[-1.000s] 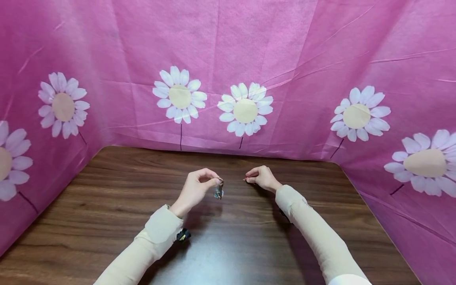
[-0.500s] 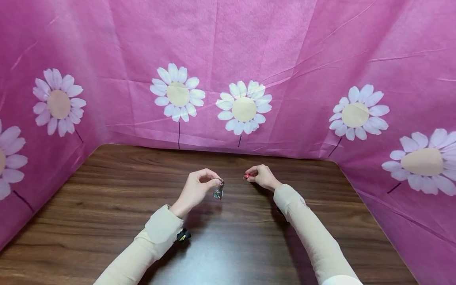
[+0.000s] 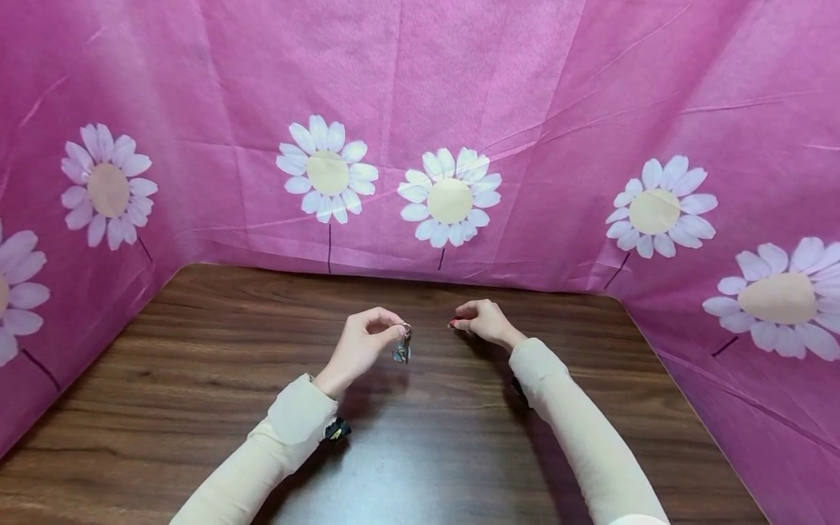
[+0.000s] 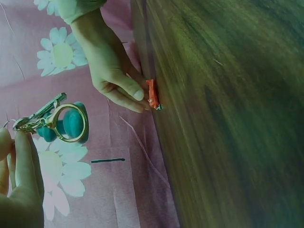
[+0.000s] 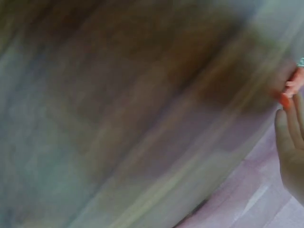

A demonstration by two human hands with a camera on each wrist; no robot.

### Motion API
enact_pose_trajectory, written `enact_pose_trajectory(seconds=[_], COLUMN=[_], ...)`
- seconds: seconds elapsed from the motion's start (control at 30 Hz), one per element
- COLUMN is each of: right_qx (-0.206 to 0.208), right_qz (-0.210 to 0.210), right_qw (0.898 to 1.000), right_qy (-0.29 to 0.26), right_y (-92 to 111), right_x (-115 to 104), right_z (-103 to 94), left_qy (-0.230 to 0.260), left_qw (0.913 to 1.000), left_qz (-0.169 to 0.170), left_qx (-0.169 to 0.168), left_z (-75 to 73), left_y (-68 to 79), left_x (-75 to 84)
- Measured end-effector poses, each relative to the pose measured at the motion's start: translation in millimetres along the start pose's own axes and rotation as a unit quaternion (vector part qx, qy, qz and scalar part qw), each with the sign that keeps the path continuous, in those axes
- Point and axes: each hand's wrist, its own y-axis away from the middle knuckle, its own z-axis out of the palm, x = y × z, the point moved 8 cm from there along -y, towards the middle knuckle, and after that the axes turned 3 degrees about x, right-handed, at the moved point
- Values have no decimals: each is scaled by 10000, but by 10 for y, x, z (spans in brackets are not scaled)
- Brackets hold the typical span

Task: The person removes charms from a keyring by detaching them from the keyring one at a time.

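Observation:
My left hand (image 3: 359, 346) pinches a keychain (image 3: 402, 350) by its upper end and holds it over the table. In the left wrist view the keychain shows a gold-coloured ring and clasp with a rounded teal charm (image 4: 73, 122) hanging beside them. To the right, my right hand (image 3: 487, 322) pinches a small red trinket (image 4: 152, 95) between thumb and fingers. This trinket is narrow, with a small metallic end pointing away from the fingers. A gap separates the two hands. The right wrist view is blurred and catches the red trinket (image 5: 294, 84) only at its edge.
The brown wood-grain table (image 3: 420, 437) spreads under both arms. A pink cloth (image 3: 525, 87) printed with large white daisies rises along its back and sides. A small black item (image 3: 337, 429) sits at the left wrist, below the cuff.
The red trinket has turned in the right fingers, showing more, then less. The keychain has swung slightly. The left hand stays almost still; the right has shifted a little.

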Motion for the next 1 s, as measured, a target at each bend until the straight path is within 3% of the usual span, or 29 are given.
enact_pose_trajectory(seconds=[0.2,0.4,0.5,0.63,0.83,1.0], right_qx=[312,598,752,898,604,735], right_qz=[-233,-533,-626,-787,-1111,-994], right_qw=[9984,9964,9952,9912,9893,9867], right_qy=[418,292,-55,-577,-727,-1053], right_y=[48,199,320,502,759,936], right_x=[-105,-328,-464,-642,-905,-1033], right_z=[-108,-204,-222,-167,88,173], left_qy=[-54,-151,-205,-291,-364,-469], left_qw=[9999,9994,9989,9982,9975,9969], left_qz=[79,292,394,507,593,629], left_qx=[-68,-106,-117,-151,-110,-92], left_z=[-14,-6,12,38,52,78], left_y=[-3,-73,-101,-110,-121,-120], left_x=[20,-118,-186,-191,-156,-117])
